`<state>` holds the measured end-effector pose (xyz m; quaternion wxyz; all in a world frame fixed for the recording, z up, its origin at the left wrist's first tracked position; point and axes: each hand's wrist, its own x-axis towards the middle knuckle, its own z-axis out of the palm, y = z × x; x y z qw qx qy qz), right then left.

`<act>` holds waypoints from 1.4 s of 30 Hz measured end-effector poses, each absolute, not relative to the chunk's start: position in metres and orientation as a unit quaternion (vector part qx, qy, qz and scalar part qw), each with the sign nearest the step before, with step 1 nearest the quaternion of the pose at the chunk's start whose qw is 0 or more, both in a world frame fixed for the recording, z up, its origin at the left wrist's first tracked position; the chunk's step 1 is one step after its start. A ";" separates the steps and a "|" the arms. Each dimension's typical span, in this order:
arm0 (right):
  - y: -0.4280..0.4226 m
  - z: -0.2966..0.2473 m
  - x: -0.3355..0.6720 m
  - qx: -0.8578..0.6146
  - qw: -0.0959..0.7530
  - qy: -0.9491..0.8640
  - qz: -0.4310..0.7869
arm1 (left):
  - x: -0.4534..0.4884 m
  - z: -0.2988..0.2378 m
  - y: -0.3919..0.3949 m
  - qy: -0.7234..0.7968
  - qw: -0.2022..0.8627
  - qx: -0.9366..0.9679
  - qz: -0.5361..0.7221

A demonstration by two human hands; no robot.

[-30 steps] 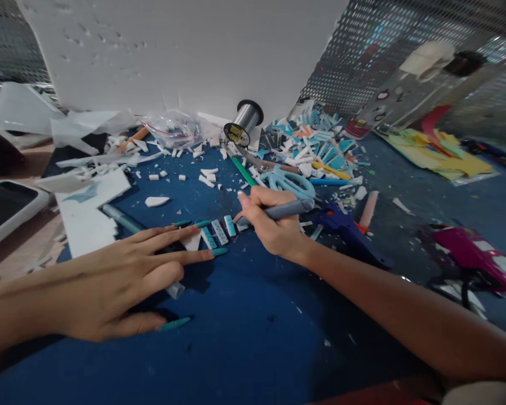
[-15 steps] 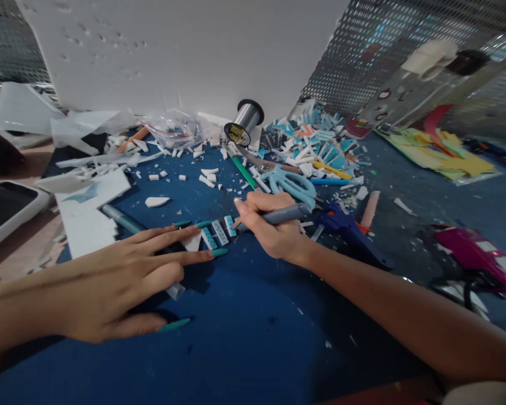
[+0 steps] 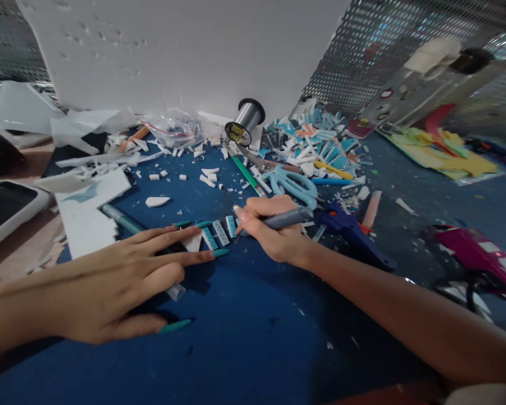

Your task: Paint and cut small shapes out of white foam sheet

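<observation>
My left hand (image 3: 122, 281) lies with fingers spread over the blue table (image 3: 244, 337). Its long teal nails touch a short row of small white strips (image 3: 220, 232) with blue, dotted faces. Beneath the palm, a translucent tube (image 3: 177, 291) sticks out, partly hidden. A grey marker pen (image 3: 293, 217) rests in the grip of my right hand (image 3: 276, 236), its tip down by the right-hand strip (image 3: 231, 226). I cannot make out whether the tip touches that strip. Light blue scissors (image 3: 293, 184) lie just beyond my right knuckles.
A heap of white and blue scraps (image 3: 320, 140) and a wire spool (image 3: 247, 122) sit at the back. Right of my hand lie a dark blue glue gun (image 3: 354, 233) and a magenta tool (image 3: 480, 256). On the left are a cut white sheet (image 3: 86, 219) and a phone (image 3: 8, 208).
My right hand and the marker pen have shifted very slightly downward beside the right-hand strip. My left hand keeps the same place.
</observation>
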<state>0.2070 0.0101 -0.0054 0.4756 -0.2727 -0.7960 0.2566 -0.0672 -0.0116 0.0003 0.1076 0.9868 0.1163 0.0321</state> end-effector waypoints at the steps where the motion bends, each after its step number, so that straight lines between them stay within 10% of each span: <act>1: 0.010 -0.005 0.207 -0.268 0.471 -0.800 0.258 | -0.067 0.000 -0.012 0.114 0.103 0.988 0.029; 42: 0.015 -0.010 0.203 -0.319 0.502 -0.764 0.250 | -0.067 0.001 -0.011 0.133 0.147 0.980 0.029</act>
